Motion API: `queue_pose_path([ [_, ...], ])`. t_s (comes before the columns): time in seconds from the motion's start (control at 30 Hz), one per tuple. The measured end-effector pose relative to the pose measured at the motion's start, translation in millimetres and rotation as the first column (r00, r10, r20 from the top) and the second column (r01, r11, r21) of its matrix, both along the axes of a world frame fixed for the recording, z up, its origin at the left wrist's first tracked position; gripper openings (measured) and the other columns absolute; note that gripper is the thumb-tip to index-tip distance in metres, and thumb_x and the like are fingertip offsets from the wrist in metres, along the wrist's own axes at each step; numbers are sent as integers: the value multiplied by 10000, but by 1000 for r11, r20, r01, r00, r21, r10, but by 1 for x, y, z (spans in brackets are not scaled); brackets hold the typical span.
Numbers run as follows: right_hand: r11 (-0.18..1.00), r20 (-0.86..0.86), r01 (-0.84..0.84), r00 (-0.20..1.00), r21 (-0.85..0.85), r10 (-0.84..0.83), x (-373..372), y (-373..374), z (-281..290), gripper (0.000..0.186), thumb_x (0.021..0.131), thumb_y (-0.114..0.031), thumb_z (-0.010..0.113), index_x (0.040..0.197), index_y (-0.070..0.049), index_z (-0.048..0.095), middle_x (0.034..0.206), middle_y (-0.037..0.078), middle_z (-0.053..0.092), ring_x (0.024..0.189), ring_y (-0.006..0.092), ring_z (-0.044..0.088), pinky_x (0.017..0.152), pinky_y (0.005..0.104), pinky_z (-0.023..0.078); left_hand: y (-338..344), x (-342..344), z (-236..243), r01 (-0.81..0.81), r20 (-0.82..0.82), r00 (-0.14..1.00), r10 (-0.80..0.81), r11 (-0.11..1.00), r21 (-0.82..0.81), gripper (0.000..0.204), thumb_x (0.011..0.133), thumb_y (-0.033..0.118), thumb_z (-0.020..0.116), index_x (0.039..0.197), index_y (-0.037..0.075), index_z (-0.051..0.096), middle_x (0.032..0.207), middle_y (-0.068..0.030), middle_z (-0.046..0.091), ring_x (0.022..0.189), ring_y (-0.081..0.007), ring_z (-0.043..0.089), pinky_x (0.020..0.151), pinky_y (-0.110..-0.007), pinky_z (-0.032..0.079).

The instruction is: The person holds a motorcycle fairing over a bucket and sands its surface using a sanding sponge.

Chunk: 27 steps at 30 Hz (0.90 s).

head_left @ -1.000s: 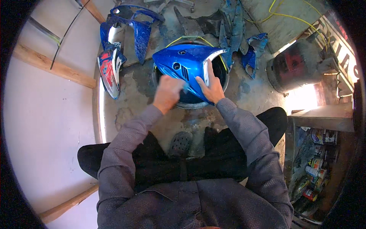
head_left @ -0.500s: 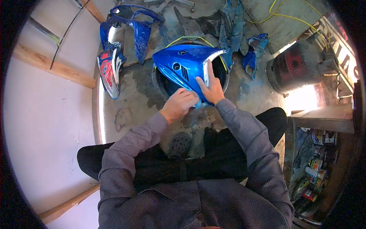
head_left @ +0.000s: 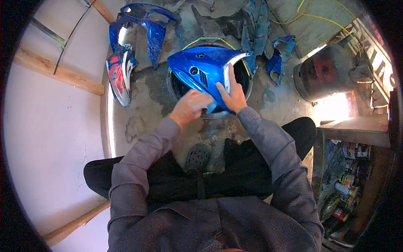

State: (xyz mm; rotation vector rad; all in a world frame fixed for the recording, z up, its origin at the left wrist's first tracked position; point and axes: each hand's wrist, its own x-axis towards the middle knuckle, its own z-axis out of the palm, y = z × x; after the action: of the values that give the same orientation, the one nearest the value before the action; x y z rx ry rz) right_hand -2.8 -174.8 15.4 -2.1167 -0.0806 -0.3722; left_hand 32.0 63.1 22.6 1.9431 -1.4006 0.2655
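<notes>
A glossy blue vehicle body panel (head_left: 214, 63) with round holes, slots and a white edge lies over a round tub (head_left: 174, 98) with a yellow handle. My right hand (head_left: 231, 94) grips the panel along its white edge, thumb on the blue face. My left hand (head_left: 189, 107) is closed on a small light-blue pad (head_left: 210, 107) at the panel's lower left edge; it is blurred, so the pad's exact shape is unclear.
Blue body parts (head_left: 156, 44) and a red-white fender (head_left: 119, 80) lie upper left. Dark panels (head_left: 224, 23) and a blue piece (head_left: 275, 67) lie upper right. A dented metal tank (head_left: 321, 73), a yellow hose (head_left: 323, 19) and shelved cans (head_left: 348, 189) are right.
My left hand with the pad went down and right along the panel's lower edge, then back up and left. My right hand has stayed on the panel.
</notes>
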Motion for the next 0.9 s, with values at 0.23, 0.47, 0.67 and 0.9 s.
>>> queue_pose_path([
  [0.23,1000,-3,7,1000,6,-7,-1,-2,-5,975,1019,-321,681,1728,-68,62,1095,393,722,905,544,728,831,547,574,6,13,12,-253,21,968,252,965,70,413,756,-75,618,1106,105,739,1104,-91,771,956,-333,719,834,-480,516],
  [0.47,1000,69,-24,997,4,24,1,2,-2,997,992,-297,677,1728,-64,47,1051,397,721,870,538,727,801,541,570,16,18,2,-226,64,972,224,974,23,478,760,-90,626,1178,109,747,1167,-69,786,1083,-267,742,977,-451,521],
  [0.67,1000,16,-18,1000,20,18,-1,-3,-5,1009,946,-250,653,1727,-52,45,963,371,723,806,527,714,786,540,563,2,3,10,-208,37,978,206,976,60,437,737,-80,643,1137,75,726,1133,-123,771,1001,-354,724,895,-464,537],
  [0.9,999,-59,-18,998,45,21,-3,-1,5,1021,929,-249,661,1730,-70,54,882,360,710,764,522,703,742,551,553,-1,7,7,-117,58,991,117,993,5,427,756,-38,672,1155,99,736,1046,-47,765,970,-285,727,944,-464,508],
])
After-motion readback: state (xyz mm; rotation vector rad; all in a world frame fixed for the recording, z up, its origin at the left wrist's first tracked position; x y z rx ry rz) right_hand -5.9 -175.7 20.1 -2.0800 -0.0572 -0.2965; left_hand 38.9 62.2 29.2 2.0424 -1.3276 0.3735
